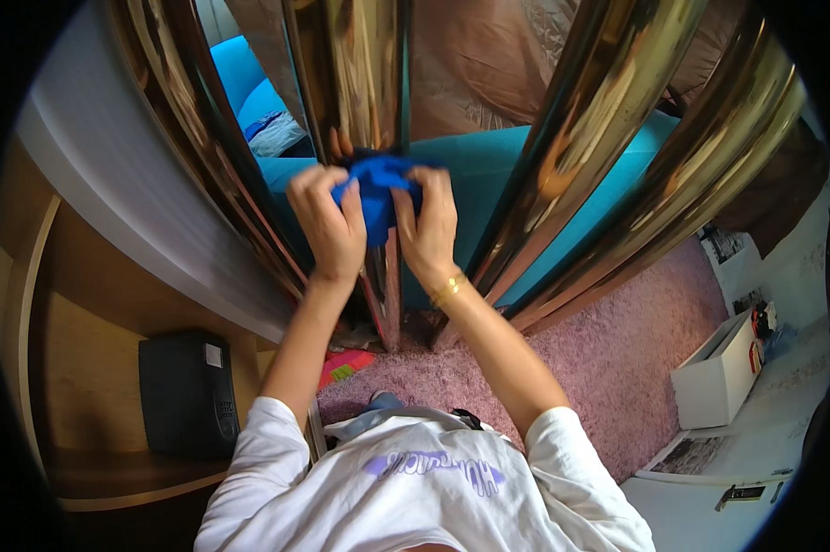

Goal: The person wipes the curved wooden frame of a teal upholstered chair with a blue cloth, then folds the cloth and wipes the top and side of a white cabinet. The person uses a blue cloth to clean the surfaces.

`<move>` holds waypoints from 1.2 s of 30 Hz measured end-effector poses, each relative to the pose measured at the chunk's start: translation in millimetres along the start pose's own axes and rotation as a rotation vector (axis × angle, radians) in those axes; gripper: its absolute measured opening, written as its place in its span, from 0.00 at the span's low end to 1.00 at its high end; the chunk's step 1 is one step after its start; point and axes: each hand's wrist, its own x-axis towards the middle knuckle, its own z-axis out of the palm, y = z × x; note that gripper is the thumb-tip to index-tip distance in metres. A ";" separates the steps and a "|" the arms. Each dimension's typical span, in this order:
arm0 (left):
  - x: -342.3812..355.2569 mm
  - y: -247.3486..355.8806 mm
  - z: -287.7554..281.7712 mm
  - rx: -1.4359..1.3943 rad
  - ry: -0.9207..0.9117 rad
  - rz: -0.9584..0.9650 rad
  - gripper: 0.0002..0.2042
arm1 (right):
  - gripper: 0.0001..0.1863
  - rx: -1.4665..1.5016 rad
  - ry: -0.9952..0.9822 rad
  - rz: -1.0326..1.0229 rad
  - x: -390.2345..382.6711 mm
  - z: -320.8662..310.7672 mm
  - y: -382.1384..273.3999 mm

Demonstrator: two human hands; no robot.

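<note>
Pink carpet point(608, 359), gold posts point(585, 138) and a blue cloth point(376, 198)

In the head view, a turquoise surface point(479, 170) runs behind the posts; a black box point(185, 391) sits in a wooden cabinet point(93, 368). The left hand point(330, 221) and right hand point(427, 225), partly closed, pinch the cloth between thumbs and curled fingers, before a middle post; whether cloth touches post, I cannot tell.

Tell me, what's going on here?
A person in a white shirt is handling a bunched blue cloth, with the left hand and right hand gripping it on either side. The cloth is at a shiny gold-coloured upright; whether it touches is hard to tell. Beyond the uprights is a turquoise padded surface, and pink carpet covers the floor at right.
</note>
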 end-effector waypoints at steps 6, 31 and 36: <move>124.9 -27.0 15.3 -0.106 0.225 0.189 0.11 | 0.11 -0.004 0.295 -0.518 131.9 18.4 -26.9; 43.1 -11.1 22.9 -0.070 0.111 0.153 0.12 | 0.13 0.034 0.068 -0.139 40.1 15.4 28.7; 146.4 5.5 22.5 0.074 0.189 0.429 0.13 | 0.15 0.269 0.220 -0.186 137.4 21.7 -2.4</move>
